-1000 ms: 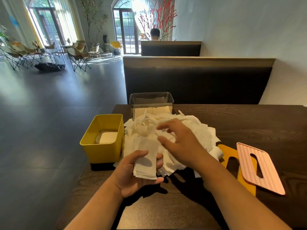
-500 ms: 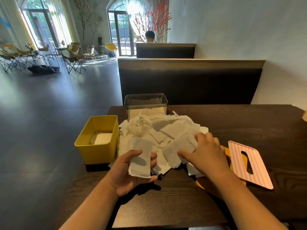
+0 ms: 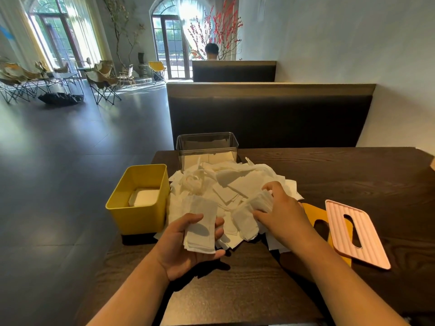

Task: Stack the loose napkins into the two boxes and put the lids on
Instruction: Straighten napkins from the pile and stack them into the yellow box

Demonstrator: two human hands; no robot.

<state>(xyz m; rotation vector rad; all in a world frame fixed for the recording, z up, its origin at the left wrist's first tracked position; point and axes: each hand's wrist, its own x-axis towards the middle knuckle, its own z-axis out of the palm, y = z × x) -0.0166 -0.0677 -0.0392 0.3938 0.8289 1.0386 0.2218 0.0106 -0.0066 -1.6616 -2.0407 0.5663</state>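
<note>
Napkins (image 3: 237,182) mostly lie loose in a heap just beyond both hands, so the task looks barely begun. The yellow box (image 3: 138,220), left of the left hand (image 3: 186,250), holds a low stack. The clear box (image 3: 207,147) beyond the heap holds a few. The pink lid (image 3: 353,234) and yellow lid (image 3: 312,211) lie off, right of the right hand (image 3: 282,212). The left hand grips a small stack (image 3: 202,229); the right fingers curl, pinching a folded napkin (image 3: 260,201).

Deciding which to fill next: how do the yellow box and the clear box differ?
The yellow box is opaque; the clear box is see-through. The yellow box stands left of the napkin pile, the clear box behind it. Both are lidless and only partly filled.
</note>
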